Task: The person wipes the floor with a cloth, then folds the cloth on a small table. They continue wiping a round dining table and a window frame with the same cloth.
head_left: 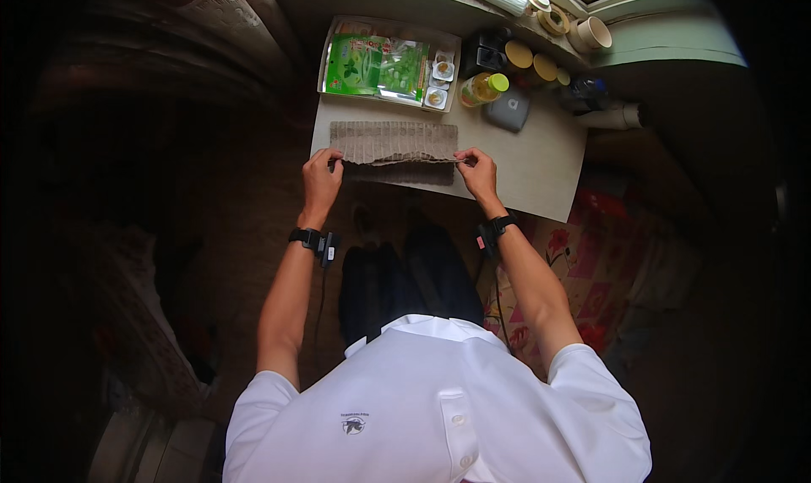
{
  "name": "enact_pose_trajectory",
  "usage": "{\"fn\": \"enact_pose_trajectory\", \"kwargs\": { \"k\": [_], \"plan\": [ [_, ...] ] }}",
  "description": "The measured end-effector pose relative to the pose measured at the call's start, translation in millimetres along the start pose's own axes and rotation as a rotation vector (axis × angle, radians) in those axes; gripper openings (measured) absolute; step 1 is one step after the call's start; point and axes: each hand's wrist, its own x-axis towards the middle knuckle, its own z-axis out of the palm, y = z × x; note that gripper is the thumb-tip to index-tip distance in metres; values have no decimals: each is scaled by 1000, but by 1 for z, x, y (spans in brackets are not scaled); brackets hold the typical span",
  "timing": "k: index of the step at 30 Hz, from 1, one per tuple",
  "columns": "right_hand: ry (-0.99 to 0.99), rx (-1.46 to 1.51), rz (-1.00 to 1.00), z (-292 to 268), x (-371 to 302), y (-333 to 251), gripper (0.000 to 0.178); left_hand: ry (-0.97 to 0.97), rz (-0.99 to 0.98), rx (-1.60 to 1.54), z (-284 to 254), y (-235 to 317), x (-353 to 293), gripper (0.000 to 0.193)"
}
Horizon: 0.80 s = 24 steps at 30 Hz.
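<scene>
A greyish-brown ribbed cloth (393, 138) lies across the near part of the pale table (528, 166). My left hand (322, 177) pinches its near left corner, and my right hand (478, 174) pinches the near right corner. Between the two hands the cloth's edge is lifted and sags slightly in the middle. Beneath that raised edge a darker strip of the same brownish colour shows, partly in shadow. Both hands are closed, with fingertips drawn together on the fabric.
Behind the cloth stands a shallow white box (328, 98) with green packets and small white cups. To its right are a bottle with a yellow-green cap (479, 89), a grey rounded case (508, 111) and several jars. A tape roll (554, 21) and a cup (594, 33) sit on the windowsill.
</scene>
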Motion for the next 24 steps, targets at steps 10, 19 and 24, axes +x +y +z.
{"fn": "enact_pose_trajectory", "kwargs": {
  "k": [10, 19, 24],
  "plan": [
    [-20, -53, -24, 16, -22, 16, 8, 36, 2, 2, 21, -31, -38, 12],
    [-124, -332, -277, 12, -30, 31, 10, -61, 67, 242, 18, -44, -46, 13],
    [49, -395, -319, 15, -14, 12, 26, -27, 49, 280, 16, -22, -28, 28]
  ]
}}
